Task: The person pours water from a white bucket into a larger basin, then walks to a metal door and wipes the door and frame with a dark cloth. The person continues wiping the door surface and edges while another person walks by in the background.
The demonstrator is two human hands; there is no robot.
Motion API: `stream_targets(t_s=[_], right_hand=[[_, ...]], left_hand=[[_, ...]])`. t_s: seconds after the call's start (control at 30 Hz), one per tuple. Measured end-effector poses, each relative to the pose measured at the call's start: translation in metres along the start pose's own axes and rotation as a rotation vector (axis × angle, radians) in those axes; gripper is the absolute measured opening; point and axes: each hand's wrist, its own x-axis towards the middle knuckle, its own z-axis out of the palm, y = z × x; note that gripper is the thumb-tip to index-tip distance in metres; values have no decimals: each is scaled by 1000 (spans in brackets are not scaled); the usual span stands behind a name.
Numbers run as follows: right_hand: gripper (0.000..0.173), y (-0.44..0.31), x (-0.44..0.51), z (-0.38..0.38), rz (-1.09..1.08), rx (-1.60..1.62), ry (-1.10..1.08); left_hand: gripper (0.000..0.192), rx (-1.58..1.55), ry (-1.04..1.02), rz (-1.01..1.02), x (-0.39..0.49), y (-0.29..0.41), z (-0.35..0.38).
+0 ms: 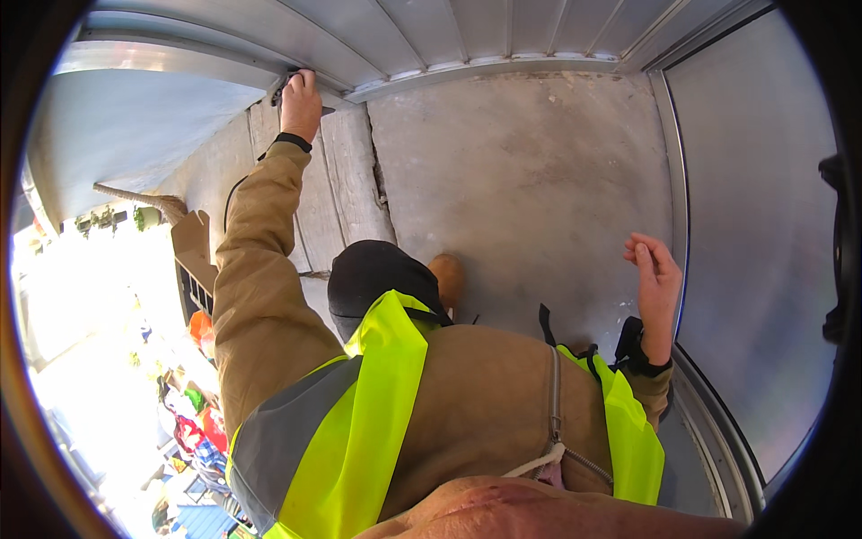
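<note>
My left hand [301, 108] reaches far forward to the lower corner of a ribbed metal door [444, 37], by the end of its frame. Its fingers are curled around a small dark object [328, 110]; a pointed end shows right of the hand, and most of the rest is covered. Beside a metal door jamb [673, 148], my right hand [656, 283] hangs with loosely bent fingers. Nothing is seen in it. Below both hands lies a worn concrete floor [525, 168], with a cracked seam on its left side.
A pale blue wall panel [148, 121] stands at left, above a straw broom [168, 204] and a cardboard box [192, 242]. Colourful clutter [202, 431] lies in the bright area at lower left. A smooth metal door panel [754, 202] rises close on the right.
</note>
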Motion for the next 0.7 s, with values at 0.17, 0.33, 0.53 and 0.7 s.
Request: stream_targets(t_s=[0.17,0.33,0.53,0.7], right_hand=[[17,5,-13,-8,52,-31,77],[21,11,-14,-12,112,-86,42],[18,8,-18,-7,115,-71,85],[19,3,-11,-5,28,-61,27]], left_hand=[[23,-104,-128,10,4,73,48],[22,-105,-168,-86,8,138,80],[19,-414,-156,-112,5,123,84],[26,-1075,-393,-470,-32,34,46]])
